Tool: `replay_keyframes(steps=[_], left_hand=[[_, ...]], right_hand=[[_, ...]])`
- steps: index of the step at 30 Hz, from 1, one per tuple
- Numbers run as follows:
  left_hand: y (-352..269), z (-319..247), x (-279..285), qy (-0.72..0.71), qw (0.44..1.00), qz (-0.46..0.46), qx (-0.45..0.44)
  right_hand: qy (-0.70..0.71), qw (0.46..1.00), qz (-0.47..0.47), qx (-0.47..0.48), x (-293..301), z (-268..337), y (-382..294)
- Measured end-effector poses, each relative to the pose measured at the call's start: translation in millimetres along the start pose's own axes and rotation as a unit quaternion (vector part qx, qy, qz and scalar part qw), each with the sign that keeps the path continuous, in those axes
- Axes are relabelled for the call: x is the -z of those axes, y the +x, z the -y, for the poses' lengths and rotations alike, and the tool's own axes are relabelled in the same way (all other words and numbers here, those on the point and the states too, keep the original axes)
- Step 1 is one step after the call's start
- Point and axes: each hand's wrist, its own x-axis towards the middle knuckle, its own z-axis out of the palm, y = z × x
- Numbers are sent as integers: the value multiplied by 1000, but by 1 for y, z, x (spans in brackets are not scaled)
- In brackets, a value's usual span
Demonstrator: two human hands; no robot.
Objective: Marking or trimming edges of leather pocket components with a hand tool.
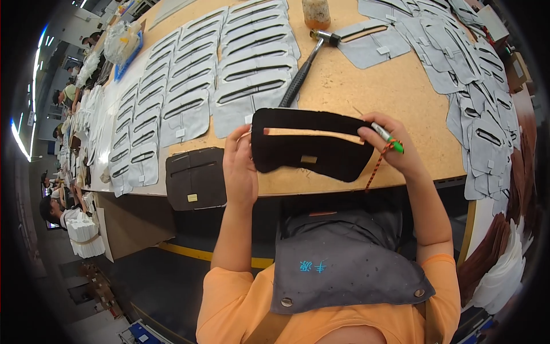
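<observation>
Between my two hands a black slotted panel (313, 159) is held up over the table's near edge. My left hand (240, 163) grips its left edge. My right hand (393, 142) pinches its right end and also carries a pen (380, 130) with a green end and an orange-black cord. A second dark slotted panel (195, 178) with a small yellow label lies left of my left hand, at the table edge. Beyond the held panel, a hammer (303, 73) with a black handle rests on the table, its head beside a single grey slotted piece (371, 47).
Overlapping rows of grey slotted pieces (253, 64) cover the table's left part, and loose piles of them (455, 56) lie at the right. A jar (316, 15) stands at the far side, a blue tray (129, 58) with plastic bags at the far left. Other people work farther left.
</observation>
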Motion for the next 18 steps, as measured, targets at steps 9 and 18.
replay_keyframes(steps=[9, 18], left_hand=[[49, 21, 0, 127, 992, -12, -14], [58, 37, -3, 223, 965, -36, -130]], right_hand=[[-108, 992, -33, 48, 0, -9, 19], [77, 992, -101, 12, -5, -28, 28]])
